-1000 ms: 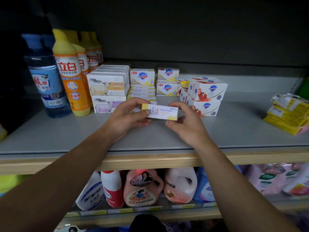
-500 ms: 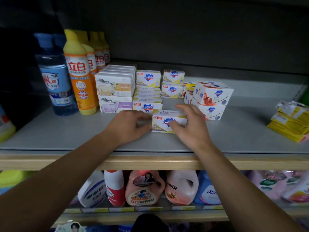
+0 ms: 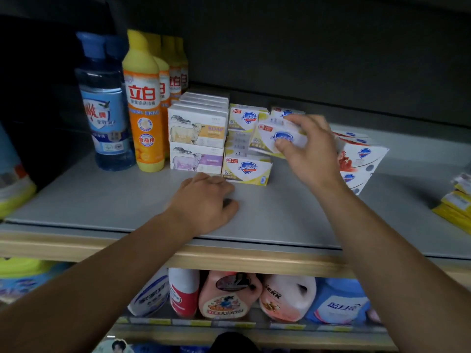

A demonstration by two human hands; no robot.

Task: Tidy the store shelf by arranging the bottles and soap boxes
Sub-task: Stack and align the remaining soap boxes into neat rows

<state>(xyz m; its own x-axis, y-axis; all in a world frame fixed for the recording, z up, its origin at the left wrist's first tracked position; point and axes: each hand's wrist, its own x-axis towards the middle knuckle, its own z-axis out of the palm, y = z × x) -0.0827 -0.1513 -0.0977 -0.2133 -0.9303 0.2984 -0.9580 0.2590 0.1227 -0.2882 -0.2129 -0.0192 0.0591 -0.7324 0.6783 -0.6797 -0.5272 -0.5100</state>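
Two hands are over the grey shelf point(image 3: 102, 200): the right hand point(image 3: 309, 151) pinches a blurred, tilted Safeguard soap box point(image 3: 274, 135) above the yellow Safeguard stack point(image 3: 246, 169), perhaps touching it; the left hand point(image 3: 204, 202) rests on the shelf, fingers loosely curled, holding nothing.

A white-and-yellow Safeguard soap box point(image 3: 276, 137) hangs tilted above the shelf point(image 3: 102, 200), pinched in the right hand point(image 3: 309, 151), just over a single Safeguard box point(image 3: 246, 170) that lies flat nearer the front edge. Behind them more Safeguard boxes point(image 3: 246, 118) are stacked. To their left stand two stacked sheep-print soap boxes point(image 3: 197, 131), the lower one purple. Toward the left end, a row of orange dish-soap bottles point(image 3: 144, 105) with yellow caps runs to the back edge, beside a blue bottle point(image 3: 104, 108). Red-and-white Safeguard boxes point(image 3: 362, 154) are piled on the right.
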